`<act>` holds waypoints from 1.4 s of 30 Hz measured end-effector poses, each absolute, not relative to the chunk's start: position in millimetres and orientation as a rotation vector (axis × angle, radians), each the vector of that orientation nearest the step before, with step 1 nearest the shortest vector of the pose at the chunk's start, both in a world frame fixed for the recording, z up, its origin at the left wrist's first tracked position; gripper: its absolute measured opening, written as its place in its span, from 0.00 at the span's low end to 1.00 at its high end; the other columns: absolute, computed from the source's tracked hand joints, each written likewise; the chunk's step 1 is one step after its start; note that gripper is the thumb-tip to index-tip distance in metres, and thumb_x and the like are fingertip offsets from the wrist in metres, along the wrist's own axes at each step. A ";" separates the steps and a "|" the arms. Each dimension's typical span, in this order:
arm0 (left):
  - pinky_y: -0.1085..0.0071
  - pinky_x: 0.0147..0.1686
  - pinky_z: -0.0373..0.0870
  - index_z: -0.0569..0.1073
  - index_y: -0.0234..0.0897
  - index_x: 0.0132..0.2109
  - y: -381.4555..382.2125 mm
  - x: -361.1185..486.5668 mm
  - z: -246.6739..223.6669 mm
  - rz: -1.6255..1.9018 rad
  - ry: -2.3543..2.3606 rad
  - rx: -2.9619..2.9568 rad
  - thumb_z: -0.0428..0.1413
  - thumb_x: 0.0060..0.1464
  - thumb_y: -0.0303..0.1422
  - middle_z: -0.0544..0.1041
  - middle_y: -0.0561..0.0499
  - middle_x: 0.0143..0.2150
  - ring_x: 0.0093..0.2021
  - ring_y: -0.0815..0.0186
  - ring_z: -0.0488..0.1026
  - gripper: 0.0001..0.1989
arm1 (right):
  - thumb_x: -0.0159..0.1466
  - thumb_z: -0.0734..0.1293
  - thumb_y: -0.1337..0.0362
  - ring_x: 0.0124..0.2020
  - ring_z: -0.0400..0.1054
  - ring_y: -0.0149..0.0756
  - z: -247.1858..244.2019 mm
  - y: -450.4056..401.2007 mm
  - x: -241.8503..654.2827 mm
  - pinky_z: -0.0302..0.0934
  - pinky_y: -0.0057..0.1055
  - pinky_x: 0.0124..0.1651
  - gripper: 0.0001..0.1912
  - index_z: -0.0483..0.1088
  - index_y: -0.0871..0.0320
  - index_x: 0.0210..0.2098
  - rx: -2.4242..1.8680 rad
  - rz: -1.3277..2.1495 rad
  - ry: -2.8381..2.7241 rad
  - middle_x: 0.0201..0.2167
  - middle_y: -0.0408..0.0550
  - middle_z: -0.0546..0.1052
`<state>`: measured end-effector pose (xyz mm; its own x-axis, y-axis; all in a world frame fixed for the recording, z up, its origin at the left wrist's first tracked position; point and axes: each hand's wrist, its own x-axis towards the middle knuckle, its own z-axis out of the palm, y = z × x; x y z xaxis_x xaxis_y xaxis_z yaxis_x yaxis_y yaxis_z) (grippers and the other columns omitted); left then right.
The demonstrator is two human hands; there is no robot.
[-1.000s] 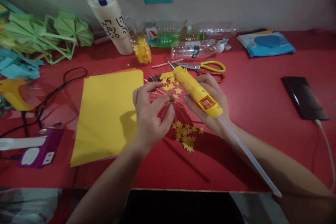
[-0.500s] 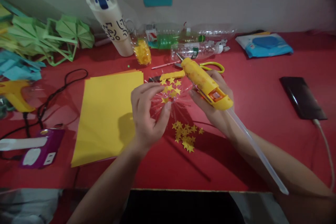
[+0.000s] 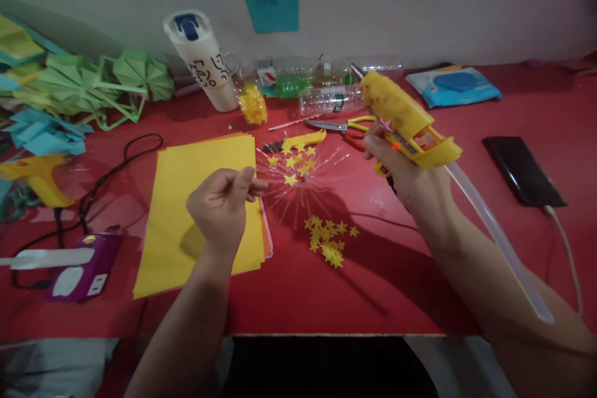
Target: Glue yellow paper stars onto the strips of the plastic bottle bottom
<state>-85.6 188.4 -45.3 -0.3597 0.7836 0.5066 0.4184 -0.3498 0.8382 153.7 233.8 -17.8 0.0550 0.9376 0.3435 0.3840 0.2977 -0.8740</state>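
My right hand is wrapped round a yellow glue gun, its nozzle pointing up and left and a long clear glue stick trailing from its back. Over the yellow paper sheets, my left hand is closed with thumb against fingers; whatever its fingertips may hold at the edge of the clear strips is too small to make out. A clear plastic piece cut into radiating strips lies on the table with several yellow stars on it. Nearer the front edge is a pile of loose yellow stars.
Behind are a white tumbler, plastic bottles, pliers and a yellow cutter. A wipes pack and phone lie right. Left are green paper shapes, another glue gun and a purple box.
My left hand has drawn back left from the strips, its fingers now closed. My right hand has moved right and up with the glue gun, uncovering the pliers. The view has shifted slightly.
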 end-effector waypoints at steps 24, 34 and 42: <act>0.78 0.22 0.63 0.68 0.36 0.30 201.2 -99.1 -47.0 1.528 1.524 1.040 0.58 0.40 0.29 0.75 0.55 0.22 0.21 0.73 0.68 0.07 | 0.47 0.65 0.70 0.49 0.69 0.53 -101.4 263.5 251.3 0.64 0.50 0.54 0.22 0.74 0.58 0.43 -1.300 0.421 -2.368 0.46 0.58 0.74; 0.81 0.17 0.60 0.65 0.37 0.35 217.7 -105.0 -51.3 1.372 1.638 0.791 0.50 0.51 0.20 0.70 0.60 0.24 0.16 0.76 0.67 0.08 | 0.58 0.64 0.64 0.39 0.72 0.42 -45.5 248.5 205.1 0.66 0.42 0.45 0.07 0.72 0.57 0.36 -1.578 0.657 -1.956 0.42 0.54 0.76; 0.74 0.28 0.76 0.72 0.32 0.34 220.0 -97.2 -66.7 0.895 1.446 0.770 0.52 0.51 0.16 0.78 0.47 0.24 0.24 0.67 0.78 0.09 | 0.59 0.67 0.66 0.22 0.73 0.33 -38.5 249.1 144.5 0.69 0.31 0.27 0.05 0.71 0.57 0.36 -1.616 1.231 -1.902 0.29 0.47 0.79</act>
